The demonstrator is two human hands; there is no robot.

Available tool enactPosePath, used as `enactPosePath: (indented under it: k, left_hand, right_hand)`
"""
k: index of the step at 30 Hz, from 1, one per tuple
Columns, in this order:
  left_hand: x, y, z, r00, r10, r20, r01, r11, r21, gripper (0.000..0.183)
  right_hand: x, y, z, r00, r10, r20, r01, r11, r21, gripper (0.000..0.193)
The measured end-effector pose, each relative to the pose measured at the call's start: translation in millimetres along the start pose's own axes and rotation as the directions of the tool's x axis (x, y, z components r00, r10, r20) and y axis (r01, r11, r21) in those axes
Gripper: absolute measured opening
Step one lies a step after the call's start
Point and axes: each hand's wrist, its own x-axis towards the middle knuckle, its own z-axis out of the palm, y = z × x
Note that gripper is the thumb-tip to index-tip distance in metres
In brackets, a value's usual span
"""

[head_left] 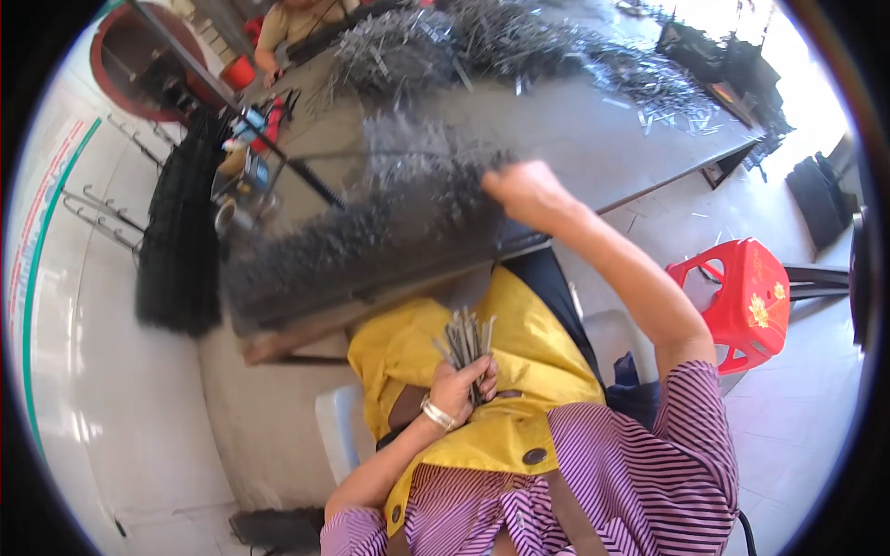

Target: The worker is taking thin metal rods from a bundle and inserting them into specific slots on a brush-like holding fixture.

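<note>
Head view: left hand (456, 387) in front of the yellow apron (542, 338), its fingers closed round a bundle of grey strips (468, 335); strip ends fan out beyond the fingers. Right hand (530, 193) at the right end of a dark fringed piece (352, 227) along the near edge of the surface (547, 116); fingers curled, grip cannot be told (motion blur). Loose strips (519, 42) heaped at the far side.

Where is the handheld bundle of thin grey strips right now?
In the head view, the bundle of thin grey strips is just below centre, gripped in the left hand, against the yellow apron over the person's lap.
</note>
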Motion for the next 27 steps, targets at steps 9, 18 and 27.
enactPosePath:
  k: [9, 18, 27]
  left_hand:
    - [-3.8, -6.0, -4.8, 0.999, 0.02, 0.028, -0.02, 1.0, 0.024, 0.011]
    - [-0.4, -5.3, -2.3, 0.998, 0.035, -0.043, -0.032, 0.997, 0.065, 0.011]
    - [3.3, -3.4, -6.0, 0.998, 0.053, 0.039, -0.054, 0.999, 0.008, 0.012]
  right_hand:
    - [0.0, -8.1, 0.1, 0.992, -0.122, -0.032, 0.124, 0.991, 0.058, 0.014]
    - [12.3, -13.5, -7.9, 0.992, 0.075, 0.106, -0.084, 0.993, 0.08, 0.017]
    - [21.4, 9.0, 4.8, 0.988, 0.13, -0.086, -0.095, 0.939, 0.331, 0.009]
